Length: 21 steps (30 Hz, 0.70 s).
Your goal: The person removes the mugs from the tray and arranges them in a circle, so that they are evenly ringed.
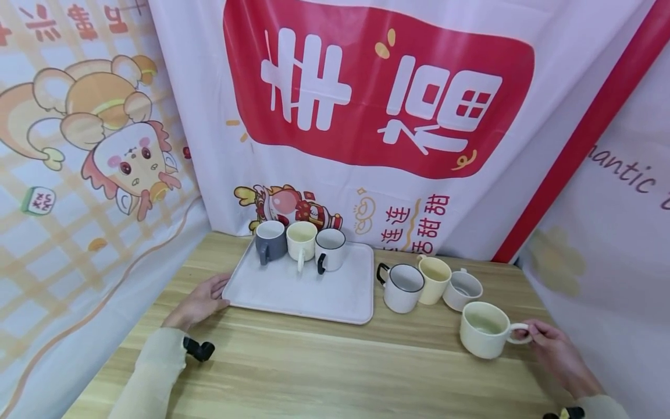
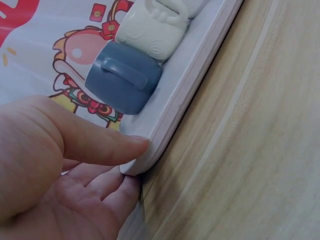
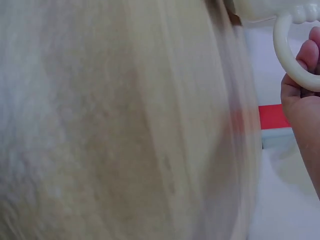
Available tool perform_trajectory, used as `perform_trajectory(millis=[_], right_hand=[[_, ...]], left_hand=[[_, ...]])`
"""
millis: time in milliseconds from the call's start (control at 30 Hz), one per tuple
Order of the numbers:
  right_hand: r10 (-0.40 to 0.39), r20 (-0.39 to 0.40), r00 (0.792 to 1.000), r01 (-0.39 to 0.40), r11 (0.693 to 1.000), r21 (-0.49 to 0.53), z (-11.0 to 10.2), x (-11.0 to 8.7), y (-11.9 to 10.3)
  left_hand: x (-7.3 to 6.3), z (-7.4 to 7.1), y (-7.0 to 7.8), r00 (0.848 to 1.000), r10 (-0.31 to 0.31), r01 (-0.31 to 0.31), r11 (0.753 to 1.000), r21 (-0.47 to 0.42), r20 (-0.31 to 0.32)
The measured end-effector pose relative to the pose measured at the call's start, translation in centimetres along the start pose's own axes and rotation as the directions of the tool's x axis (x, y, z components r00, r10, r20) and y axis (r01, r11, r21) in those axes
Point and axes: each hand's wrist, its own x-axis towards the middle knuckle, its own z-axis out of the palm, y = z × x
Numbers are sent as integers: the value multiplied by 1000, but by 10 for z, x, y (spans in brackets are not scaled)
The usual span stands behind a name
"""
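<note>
My left hand [image 1: 200, 299] pinches the near left corner of a white rectangular tray [image 1: 298, 297], with the thumb [image 2: 117, 146] on its rim and the other fingers at its underside. Along the tray's back stand a dark blue-grey mug [image 1: 275, 247], a cream mug [image 1: 305, 249] and a white mug with black rim and handle [image 1: 335, 259], side by side. At the right, my right hand [image 1: 557, 352] holds a larger cream mug [image 1: 478, 343] upright by its ring handle [image 3: 284, 47]. In the right wrist view only part of that mug shows.
Right of the tray, a white black-rimmed mug [image 1: 403, 295], a pale yellow mug [image 1: 431, 288] and a low whitish cup [image 1: 458, 298] stand close together on the wooden table [image 1: 314, 372]. A printed cloth [image 1: 314, 169] hangs behind the table, with more cloth at both sides.
</note>
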Motion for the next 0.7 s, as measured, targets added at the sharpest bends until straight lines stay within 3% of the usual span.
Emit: perform_trajectory(millis=[233,367,567,633,700], right_hand=[[-44,-80,996,48,998,45,-7,-4,8],[-26,-138,990,27,1000,6,-8,-6,8],[87,-211,974,-107,991,-84,-11,-12,3],[131,-265,955,-180,969,-171,-12,-14,1],[169,-328,930,-265,924,-275,-12,-15,-1]], left_hand=[[0,0,2,1000,17,-17,1000,-2,-8],[0,1,2,1000,20,-20,1000,-2,-11],[0,1,0,1000,16,-16,1000,-3,-10],[-1,1,0,1000,15,-15,1000,-6,-8],[-1,1,0,1000,9,-9,1000,-6,-11]])
